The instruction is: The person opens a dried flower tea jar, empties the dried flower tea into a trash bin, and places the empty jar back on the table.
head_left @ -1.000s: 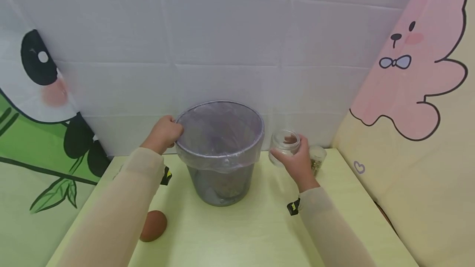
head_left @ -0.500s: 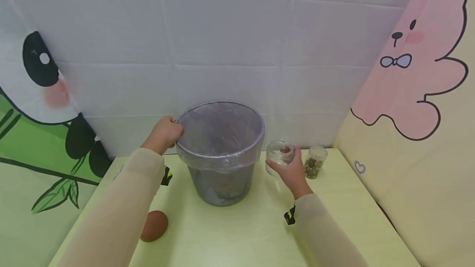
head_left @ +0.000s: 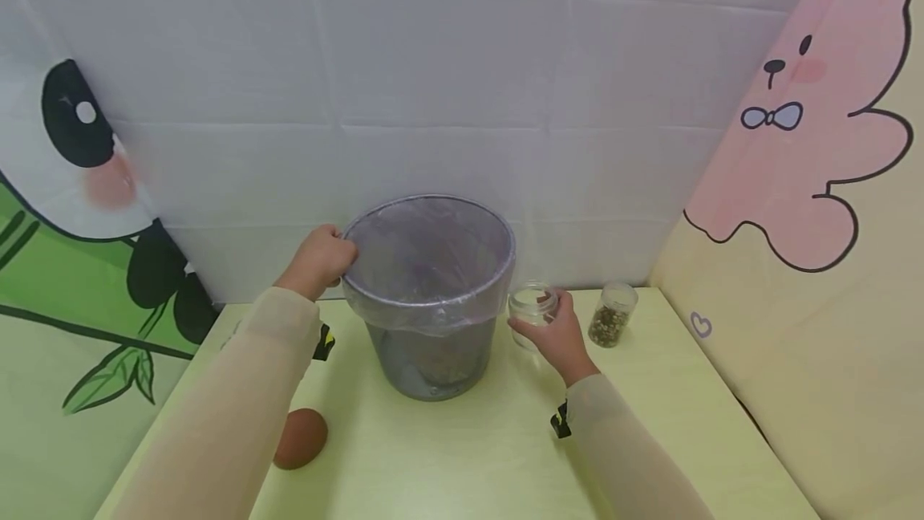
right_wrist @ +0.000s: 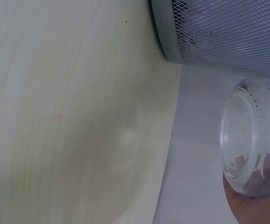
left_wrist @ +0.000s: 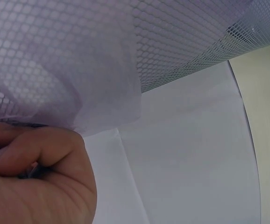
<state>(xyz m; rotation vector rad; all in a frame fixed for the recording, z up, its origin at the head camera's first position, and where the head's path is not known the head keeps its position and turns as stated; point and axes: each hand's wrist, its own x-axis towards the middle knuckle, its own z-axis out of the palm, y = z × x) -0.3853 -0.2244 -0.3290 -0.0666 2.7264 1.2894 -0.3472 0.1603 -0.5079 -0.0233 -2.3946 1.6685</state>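
A grey mesh wastebasket (head_left: 431,363) stands upright on the table, lined with a translucent bag (head_left: 426,316) folded over its rim. My left hand (head_left: 318,262) grips the rim's left side, fingers curled over the bag edge; close up, those fingers (left_wrist: 46,151) bunch against the plastic. To the basket's right, my right hand (head_left: 552,335) holds a clear, lidless jar (head_left: 530,313) upright around its side. Small brown specks cling inside the jar (right_wrist: 261,135) in the right wrist view, where its base shows above the tabletop and close to the mesh wall.
A smaller clear container (head_left: 609,319) with brownish grains stands right of my right hand. A reddish-brown rounded object (head_left: 300,439) lies near my left forearm on the pale table (head_left: 462,464). A white sheet (head_left: 433,87) hangs behind, with printed cloths at both sides.
My right hand has brought the jar leftward and slightly down, closer to the wastebasket. The small grain container, partly covered before, now shows whole. My left hand stays on the rim.
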